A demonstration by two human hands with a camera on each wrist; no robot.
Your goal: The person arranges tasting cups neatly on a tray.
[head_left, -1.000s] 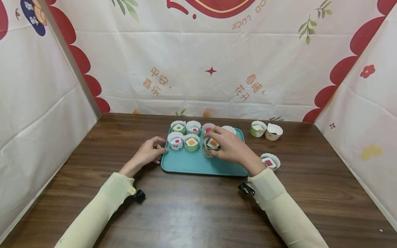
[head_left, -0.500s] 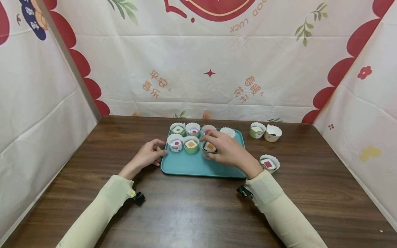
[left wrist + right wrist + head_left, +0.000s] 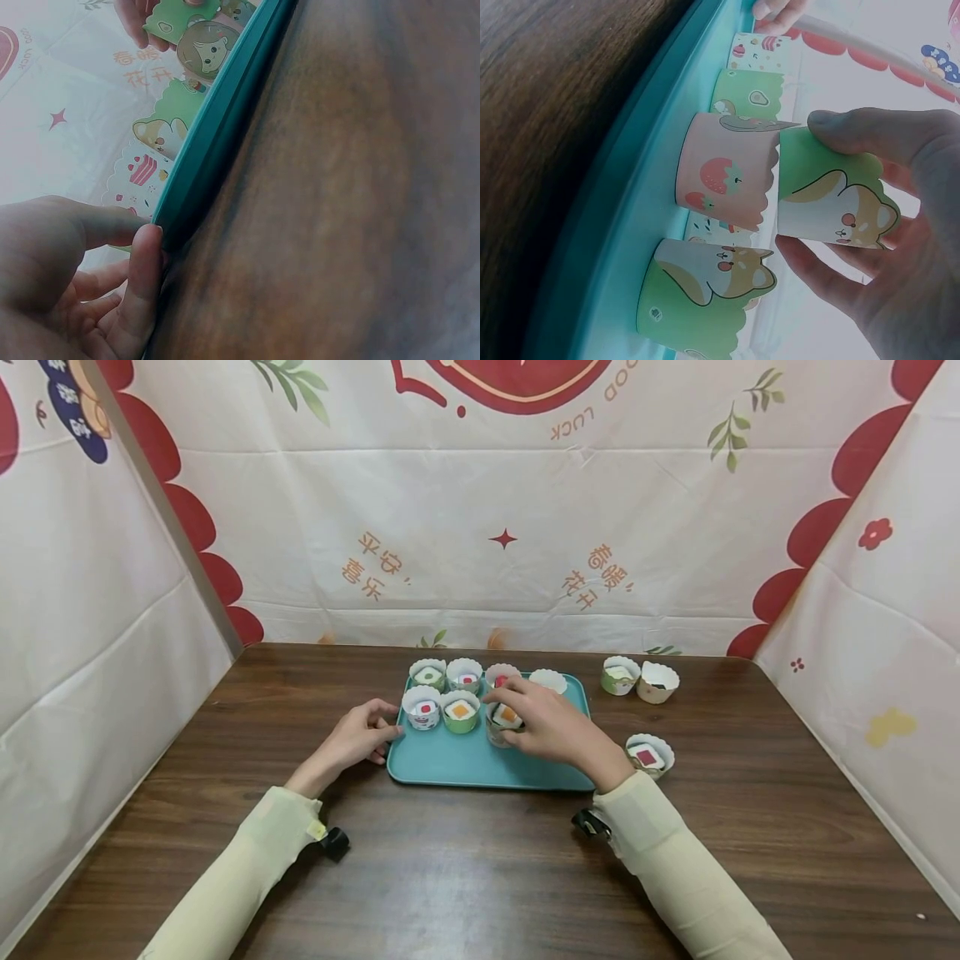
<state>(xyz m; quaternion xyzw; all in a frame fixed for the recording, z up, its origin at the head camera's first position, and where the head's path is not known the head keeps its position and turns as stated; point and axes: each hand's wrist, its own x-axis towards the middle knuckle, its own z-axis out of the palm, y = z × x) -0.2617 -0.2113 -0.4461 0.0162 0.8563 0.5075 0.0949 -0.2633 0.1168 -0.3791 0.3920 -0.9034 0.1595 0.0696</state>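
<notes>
My left hand is at the left edge of the teal tray, and in the left wrist view thumb and finger pinch its rim. In my right hand, thumb and fingers hold a green paper cup with a cartoon dog, close over the rim of a pink strawberry cup on the tray. A white piece with an orange square shows between the right fingers in the head view. To the left stand a green cup with a similar piece and a white cup.
Behind them stand several more cups, including a green one and a pale one partly behind the right hand. Right of the tray, two cups stand at the back and another is near the right wrist. A printed curtain encloses the table.
My right hand has shifted slightly left with the cup, closer to the neighbouring green cup. The left hand keeps its place at the tray's edge. The head view has tilted a little.
</notes>
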